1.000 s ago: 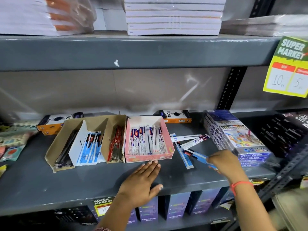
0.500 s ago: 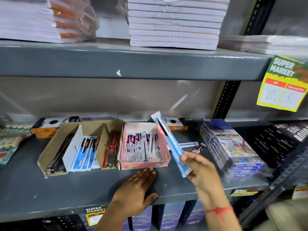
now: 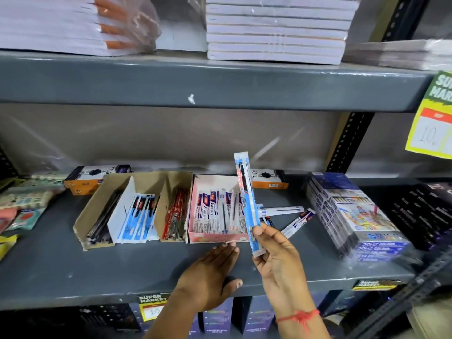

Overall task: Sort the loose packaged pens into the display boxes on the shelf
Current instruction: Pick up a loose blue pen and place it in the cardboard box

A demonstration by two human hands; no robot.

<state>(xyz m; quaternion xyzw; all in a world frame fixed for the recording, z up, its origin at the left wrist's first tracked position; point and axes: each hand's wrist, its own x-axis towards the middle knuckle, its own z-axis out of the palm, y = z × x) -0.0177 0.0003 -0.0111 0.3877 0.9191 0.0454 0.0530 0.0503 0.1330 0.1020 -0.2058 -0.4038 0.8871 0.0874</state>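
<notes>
My right hand (image 3: 275,250) holds a blue packaged pen (image 3: 245,199) almost upright by its lower end, in front of the pink display box (image 3: 215,237). That box holds several white-and-blue packaged pens. To its left stands a brown cardboard display box (image 3: 83,223) with compartments of black, blue and red pens. My left hand (image 3: 211,275) lies flat and open on the grey shelf (image 3: 73,272), fingertips near the pink box's front edge. A few loose packaged pens (image 3: 297,222) lie on the shelf behind my right hand.
A stack of colour-pencil packs (image 3: 352,216) stands right of the loose pens. Two orange boxes (image 3: 90,176) lie at the back. Small packets (image 3: 22,204) sit far left, dark packs (image 3: 420,211) far right. Notebook stacks (image 3: 276,28) fill the upper shelf. A yellow price sign (image 3: 433,128) hangs at right.
My right hand picked a blue packaged pen up off the shelf and raised it upright near the pink box. My left hand stayed flat on the shelf.
</notes>
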